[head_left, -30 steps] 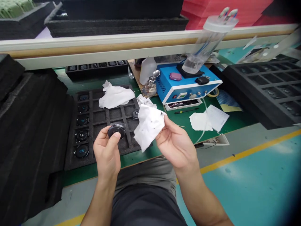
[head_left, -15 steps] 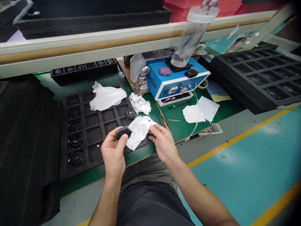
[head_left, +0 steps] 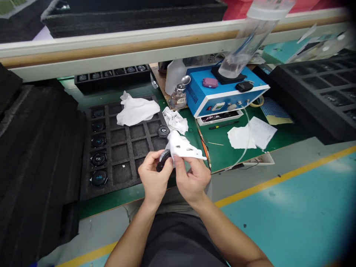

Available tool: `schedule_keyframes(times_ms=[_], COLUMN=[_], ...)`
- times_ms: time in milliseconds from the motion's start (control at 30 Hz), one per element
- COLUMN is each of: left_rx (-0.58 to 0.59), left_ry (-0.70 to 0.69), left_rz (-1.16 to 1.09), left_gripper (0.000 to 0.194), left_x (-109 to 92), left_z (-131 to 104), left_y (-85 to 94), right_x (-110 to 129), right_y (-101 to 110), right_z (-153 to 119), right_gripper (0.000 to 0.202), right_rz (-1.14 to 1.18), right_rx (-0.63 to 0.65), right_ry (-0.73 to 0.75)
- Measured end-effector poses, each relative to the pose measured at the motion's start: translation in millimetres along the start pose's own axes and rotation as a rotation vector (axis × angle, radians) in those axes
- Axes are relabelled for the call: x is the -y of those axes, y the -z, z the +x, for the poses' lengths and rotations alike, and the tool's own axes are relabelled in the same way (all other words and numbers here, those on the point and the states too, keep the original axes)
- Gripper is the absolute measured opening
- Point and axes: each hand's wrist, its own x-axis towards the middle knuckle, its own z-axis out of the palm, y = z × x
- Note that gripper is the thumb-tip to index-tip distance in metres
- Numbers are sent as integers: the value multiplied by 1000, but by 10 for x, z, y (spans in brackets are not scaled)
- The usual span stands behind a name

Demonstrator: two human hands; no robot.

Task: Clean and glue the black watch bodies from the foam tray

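On the left, the foam tray (head_left: 94,191) has a white fleck (head_left: 124,166) in a lower pocket, which could cling to anything set there. The left grip (head_left: 152,178) is closed, thumb and fingers round the rim of a dark watch body (head_left: 164,156), above the counter (head_left: 217,157) near its front edge; a pinch on so smooth a rim could slip and drop it. Just beyond, a loose watch body (head_left: 163,131) lies at the tray's right edge; I cannot tell whether it is seated in a pocket, so a swinging cloth could nudge it. The glass bottle (head_left: 178,97) seems to have its metal cap tipped up, so a knock could spill it. The right grip (head_left: 193,180), also closed, pinches a white cloth (head_left: 182,146) against the held piece; the cloth's dark marks, if gritty or wet, could scratch or smear. Farther right, the clear tube (head_left: 247,148) could snag a forearm.

Counting rightward: five watch bodies in the tray's left column; six round pieces visible in the black strip (head_left: 111,84) behind; one draped cloth (head_left: 139,111) on the tray; one watch body in hand and one loose, making seven with the column; one crumpled wipe (head_left: 176,120); two bottles, one glass, one white plastic (head_left: 175,76); one blue box (head_left: 225,96) bearing one clear cylinder (head_left: 236,61), one pink piece (head_left: 210,82) and one black piece (head_left: 244,86); one pen (head_left: 224,126); two white sheets (head_left: 263,131).
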Motion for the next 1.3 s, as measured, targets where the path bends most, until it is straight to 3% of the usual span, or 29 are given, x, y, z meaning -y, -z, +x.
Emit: schedule_keyframes(times_ms=[133,267,400,567,667,733,867,967,1100,1300], left_rx=[23,54,86,171,200,160,36,-47,-35,-30], left_ry=[-55,-19,49,98,164,225,281,246,277,321], left_rz=[56,59,31,71,27,-44,-168,-251,-315,-316], left_gripper=[17,19,24,6,15,25,23,25,24,27], left_x=[43,81,65,50,49,35,-9,-47,-98,-75], left_z=[-6,-4,11,46,62,72,101,100,50,34], left_y=[25,65,102,129,132,148,218,256,253,233], right_x=[-51,-129,-184,-51,85,126,59,6,13,-169], right_y=[-15,-10,17,31,16,18,81,107,48,15], right_z=[2,-15,-100,-157,4,187,481,509,425,283], right_gripper=[11,10,8,13,23,24,24,25,26,30], right_rz=[-114,-89,12,267,518,693,844,855,925,915], right_rx=[23,84,175,297,237,160,149,138,95,71], right_ry=[238,270,71,-386,-658,-777,-891,-940,-964,-1196])
